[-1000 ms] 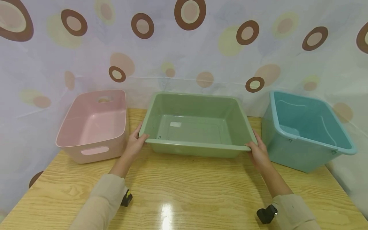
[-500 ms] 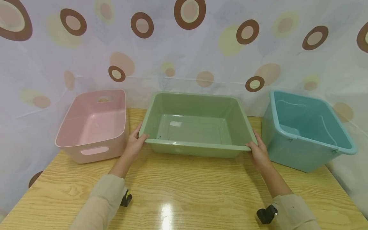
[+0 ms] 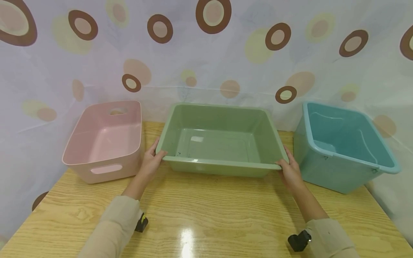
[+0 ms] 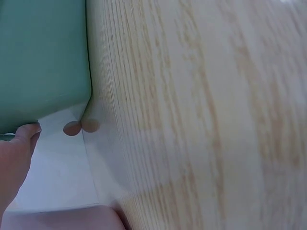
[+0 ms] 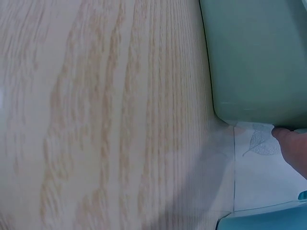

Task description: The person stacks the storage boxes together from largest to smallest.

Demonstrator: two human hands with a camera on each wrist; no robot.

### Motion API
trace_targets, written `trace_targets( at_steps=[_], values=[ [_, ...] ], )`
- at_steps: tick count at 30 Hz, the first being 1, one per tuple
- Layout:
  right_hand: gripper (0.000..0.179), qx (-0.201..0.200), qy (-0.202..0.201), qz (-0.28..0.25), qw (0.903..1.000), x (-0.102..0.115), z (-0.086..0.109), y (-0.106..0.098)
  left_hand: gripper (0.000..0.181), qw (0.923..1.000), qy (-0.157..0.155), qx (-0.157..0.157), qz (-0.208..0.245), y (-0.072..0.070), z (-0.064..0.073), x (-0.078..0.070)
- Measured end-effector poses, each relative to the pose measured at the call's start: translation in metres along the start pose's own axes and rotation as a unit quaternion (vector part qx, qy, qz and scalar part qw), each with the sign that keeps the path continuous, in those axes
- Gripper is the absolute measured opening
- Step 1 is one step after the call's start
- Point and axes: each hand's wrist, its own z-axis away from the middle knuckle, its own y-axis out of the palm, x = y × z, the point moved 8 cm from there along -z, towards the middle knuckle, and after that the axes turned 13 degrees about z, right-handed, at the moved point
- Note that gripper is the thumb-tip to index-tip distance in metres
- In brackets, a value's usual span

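Observation:
A green plastic basin (image 3: 219, 143) stands on the wooden table between two other bins, with nothing large inside it. My left hand (image 3: 151, 161) grips its near left corner, thumb over the rim and fingers beneath. At the near right corner my right hand (image 3: 290, 171) holds the rim the same way. In the left wrist view the basin's side (image 4: 43, 57) rises next to the fingers of the left hand (image 4: 14, 163). The right wrist view shows the basin (image 5: 259, 62) above the fingers of the right hand (image 5: 292, 143).
On the left stands a pink bin (image 3: 106, 143) with handle slots. A blue-green bin (image 3: 335, 168) sits at the right, angled. The wooden table (image 3: 219, 215) extends in front. Behind everything hangs a patterned cloth (image 3: 206, 64) with brown rings.

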Motion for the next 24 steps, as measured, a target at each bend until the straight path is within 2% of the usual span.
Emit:
trace_targets(
  at_steps=[9, 24],
  values=[
    [0.071, -0.003, 0.006, -0.003, 1.0, -0.0011, 0.0008, 0.0002, 0.07, 0.9999, -0.005, -0.01, -0.005, -0.0019, 0.0013, 0.001],
    [0.072, -0.003, -0.004, -0.008, 1.0, 0.0019, 0.0022, -0.001, 0.069, 0.9999, 0.003, -0.005, -0.011, -0.0024, 0.0013, 0.0012]
  ],
)
